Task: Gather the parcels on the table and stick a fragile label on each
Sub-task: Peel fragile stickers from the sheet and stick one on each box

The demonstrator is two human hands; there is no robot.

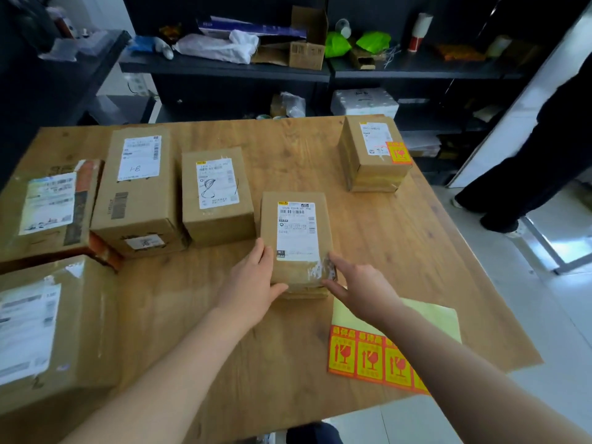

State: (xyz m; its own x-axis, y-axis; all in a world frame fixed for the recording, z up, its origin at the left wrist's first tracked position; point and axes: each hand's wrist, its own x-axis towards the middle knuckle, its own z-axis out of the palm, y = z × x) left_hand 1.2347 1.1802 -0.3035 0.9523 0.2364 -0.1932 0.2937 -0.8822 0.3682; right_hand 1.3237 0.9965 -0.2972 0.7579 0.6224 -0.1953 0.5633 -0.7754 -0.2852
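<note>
My left hand (253, 280) and right hand (362, 288) on the small brown cardboard parcel (296, 219) -- fingers and thumbs clasping its near corners

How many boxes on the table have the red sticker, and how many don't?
With a fragile label: 1, far-right parcel
Without: 5, orange-taped parcel, tall parcel, scribbled parcel, middle parcel, near-left parcel
Total: 6 parcels
</note>
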